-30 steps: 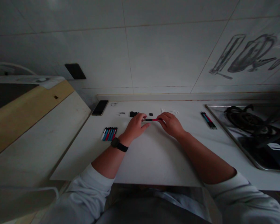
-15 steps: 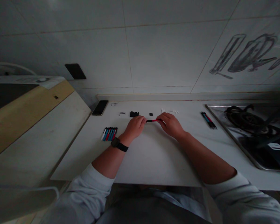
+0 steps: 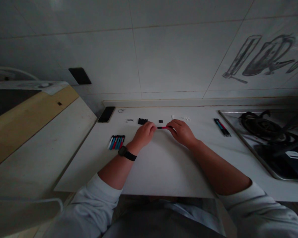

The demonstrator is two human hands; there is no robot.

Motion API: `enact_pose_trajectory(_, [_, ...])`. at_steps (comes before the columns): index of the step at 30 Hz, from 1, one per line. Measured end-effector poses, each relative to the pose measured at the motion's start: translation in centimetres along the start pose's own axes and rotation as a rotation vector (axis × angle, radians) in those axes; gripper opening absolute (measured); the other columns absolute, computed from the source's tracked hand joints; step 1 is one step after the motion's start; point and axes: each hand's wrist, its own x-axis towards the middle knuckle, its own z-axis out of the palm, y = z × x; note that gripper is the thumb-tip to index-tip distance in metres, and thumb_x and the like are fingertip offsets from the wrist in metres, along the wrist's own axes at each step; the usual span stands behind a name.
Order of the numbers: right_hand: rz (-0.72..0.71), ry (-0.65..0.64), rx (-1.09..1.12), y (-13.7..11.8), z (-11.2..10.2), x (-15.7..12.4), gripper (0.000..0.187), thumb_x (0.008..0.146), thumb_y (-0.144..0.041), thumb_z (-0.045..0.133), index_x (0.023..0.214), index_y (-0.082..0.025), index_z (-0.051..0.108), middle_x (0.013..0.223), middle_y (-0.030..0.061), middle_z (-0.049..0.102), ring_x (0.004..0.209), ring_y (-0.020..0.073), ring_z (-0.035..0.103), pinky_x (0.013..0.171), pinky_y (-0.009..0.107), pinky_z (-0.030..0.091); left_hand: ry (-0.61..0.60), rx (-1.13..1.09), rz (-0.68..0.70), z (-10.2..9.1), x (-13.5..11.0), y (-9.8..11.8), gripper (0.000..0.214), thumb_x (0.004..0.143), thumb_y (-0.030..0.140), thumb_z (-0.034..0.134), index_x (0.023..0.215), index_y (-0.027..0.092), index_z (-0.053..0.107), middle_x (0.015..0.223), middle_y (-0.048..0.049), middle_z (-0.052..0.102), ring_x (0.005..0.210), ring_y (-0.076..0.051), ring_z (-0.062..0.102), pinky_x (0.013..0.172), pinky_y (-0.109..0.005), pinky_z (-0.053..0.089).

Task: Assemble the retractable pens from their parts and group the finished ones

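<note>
A red and black pen point(image 3: 163, 127) lies crosswise between my two hands, just above the white counter. My left hand point(image 3: 145, 133), with a black watch on its wrist, is closed in a pinch at the pen's black end. Closed fingers of my right hand point(image 3: 181, 131) grip the red end. Beyond the left hand is a row of small black ribbed pieces point(image 3: 142, 121), with small metal springs point(image 3: 130, 120) to their left. A little black part point(image 3: 161, 121) sits behind the pen. Small white pieces point(image 3: 186, 118) lie behind the right hand.
Several coloured barrels with black ends point(image 3: 116, 142) lie side by side at the left. A phone point(image 3: 106, 114) and a thin ring point(image 3: 121, 111) are near the wall. Assembled-looking pens point(image 3: 222, 127) lie beside the gas stove point(image 3: 257, 145) on the right.
The left fingers have shifted very slightly at the black end of the pen, where a small pale bit now shows. The right hand has stayed nearly still.
</note>
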Motion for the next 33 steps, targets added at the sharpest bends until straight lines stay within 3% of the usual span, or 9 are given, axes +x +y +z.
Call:
enact_pose_trajectory(1, [0.005, 0.001, -0.001, 0.01, 0.01, 0.01, 0.023, 0.105, -0.031, 0.051, 0.103, -0.019, 0.070, 0.096, 0.0108, 0.072, 0.087, 0.0233, 0.064, 0.083, 0.037, 0.048, 0.020, -0.012, -0.002, 0.05, -0.04, -0.01, 0.009, 0.102, 0.028, 0.056, 0.099, 0.019, 0.058, 0.099, -0.0056, 0.066, 0.091, -0.019, 0.063, 0.083, -0.034, 0.052])
enact_pose_trajectory(4, [0.010, 0.003, 0.005, 0.04, -0.01, 0.04, 0.023, 0.105, -0.031, 0.051, 0.103, -0.019, 0.071, 0.096, 0.0108, 0.072, 0.086, 0.0232, 0.064, 0.082, 0.037, 0.048, 0.046, -0.048, -0.009, 0.04, -0.15, 0.08, 0.020, 0.098, 0.032, 0.064, 0.111, 0.019, 0.057, 0.105, -0.0057, 0.065, 0.088, -0.017, 0.063, 0.082, -0.033, 0.052])
enact_pose_trajectory(6, [0.003, -0.001, 0.013, 0.04, -0.01, 0.02, 0.022, 0.105, -0.031, 0.051, 0.104, -0.020, 0.071, 0.096, 0.0107, 0.072, 0.087, 0.0230, 0.064, 0.082, 0.037, 0.048, 0.024, -0.047, 0.003, -0.05, -0.14, 0.14, 0.014, 0.103, 0.033, 0.056, 0.107, 0.020, 0.059, 0.102, -0.0053, 0.066, 0.090, -0.018, 0.063, 0.084, -0.033, 0.052])
enact_pose_trajectory(9, [-0.013, -0.008, 0.009, 0.03, 0.05, -0.03, 0.021, 0.104, -0.030, 0.051, 0.104, -0.020, 0.070, 0.098, 0.0105, 0.072, 0.088, 0.0230, 0.063, 0.083, 0.037, 0.047, -0.025, 0.000, 0.008, -0.09, -0.01, 0.10, 0.028, 0.108, 0.031, 0.041, 0.090, 0.020, 0.060, 0.091, -0.0049, 0.065, 0.089, -0.019, 0.062, 0.085, -0.035, 0.051])
enact_pose_trajectory(17, [-0.019, 0.020, -0.008, -0.05, 0.04, -0.01, 0.016, 0.102, -0.025, 0.054, 0.102, -0.020, 0.069, 0.098, 0.0105, 0.069, 0.087, 0.0225, 0.062, 0.081, 0.036, 0.046, -0.002, -0.030, 0.028, -0.10, 0.07, 0.22, 0.007, 0.102, 0.024, 0.055, 0.097, 0.020, 0.059, 0.099, -0.0050, 0.064, 0.093, -0.019, 0.062, 0.084, -0.033, 0.051])
enact_pose_trajectory(26, [0.014, -0.003, -0.010, 0.34, -0.08, -0.18, 0.026, 0.103, -0.034, 0.054, 0.108, -0.022, 0.076, 0.099, 0.0114, 0.071, 0.089, 0.0233, 0.065, 0.084, 0.038, 0.049, -0.060, 0.002, 0.015, -0.47, 0.14, 0.38, 0.020, 0.104, 0.028, 0.052, 0.101, 0.020, 0.069, 0.099, -0.0062, 0.071, 0.094, -0.020, 0.065, 0.087, -0.034, 0.052])
enact_pose_trajectory(33, [0.006, -0.066, 0.005, 0.36, -0.19, 0.00, 0.026, 0.103, -0.032, 0.055, 0.106, -0.021, 0.079, 0.090, 0.0094, 0.072, 0.081, 0.0213, 0.065, 0.079, 0.035, 0.048, -0.061, 0.071, 0.008, -0.45, 0.16, 0.13, 0.015, 0.100, 0.027, 0.062, 0.101, 0.020, 0.076, 0.100, -0.0063, 0.075, 0.096, -0.022, 0.067, 0.088, -0.037, 0.053])
